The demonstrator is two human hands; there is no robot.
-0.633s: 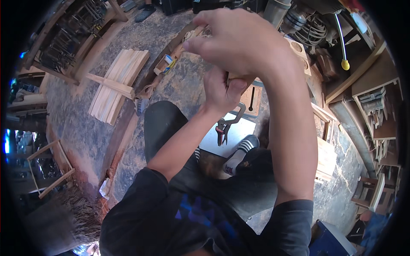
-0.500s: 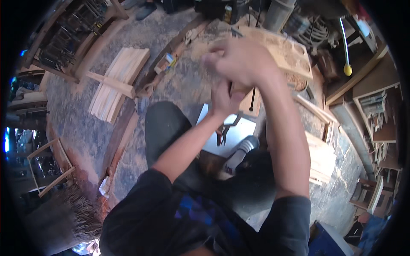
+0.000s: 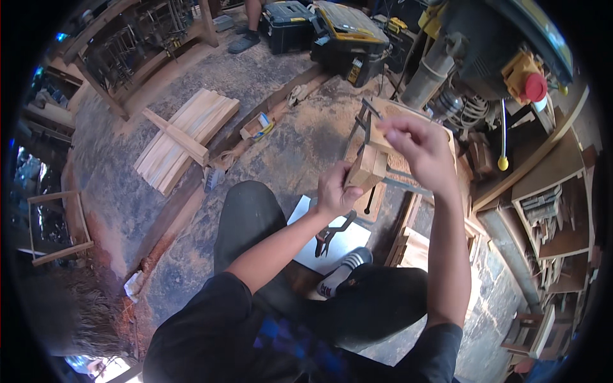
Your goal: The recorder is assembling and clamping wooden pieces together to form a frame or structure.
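My left hand (image 3: 336, 193) grips a pale wooden block (image 3: 367, 169), which looks made of layered pieces, near the edge of a sawdust-covered wooden board (image 3: 352, 148). Just above the block, my right hand (image 3: 418, 143) is raised with its fingers curled together in a pinch. Whatever lies between those fingertips is too small to make out. A metal clamp (image 3: 359, 126) stands by the board, and a thin black rod (image 3: 370, 200) hangs below the block. Between my legs, a dark spring clamp (image 3: 327, 240) rests on a white panel (image 3: 300, 255).
A drill press with a red button (image 3: 535, 87) stands at the upper right. Stacked wooden strips (image 3: 185, 143) lie on the floor at left. Toolboxes (image 3: 287, 27) sit at the back near another person's foot (image 3: 244, 42). Shelves of offcuts (image 3: 555, 217) line the right side.
My right hand has moved right and away from the left hand, uncovering the wooden block. The view has tilted up, bringing the toolboxes and drill press further into sight.
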